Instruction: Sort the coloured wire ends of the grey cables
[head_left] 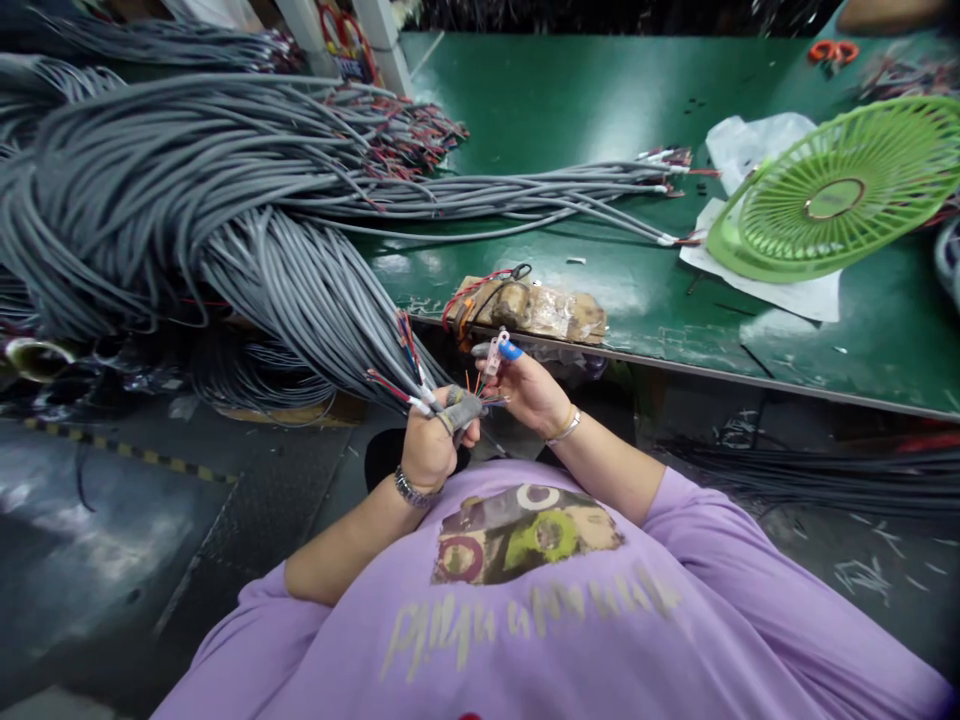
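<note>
My left hand (pixel 436 440), with grey wrapping on its thumb and a watch at the wrist, is closed around the ends of grey cables. Thin coloured wires (pixel 480 390) fan out from its grip toward the right. Close beside it, the fingers of my right hand (pixel 531 392) pinch a small pale pink piece (pixel 495 352) with a round hole at its top; its kind is unclear. Blue wrapping covers one right fingertip. A thick bundle of grey cables (pixel 322 285) slopes down from the bench to my left hand, red and blue wires showing at its ends.
The green bench (pixel 562 90) carries more grey cables (pixel 510 195). A taped block (pixel 551 310) with red and black wires sits at its front edge. A green fan (pixel 832 195) stands to the right near orange-handled scissors (pixel 832 52). Black cables (pixel 795 475) lie below.
</note>
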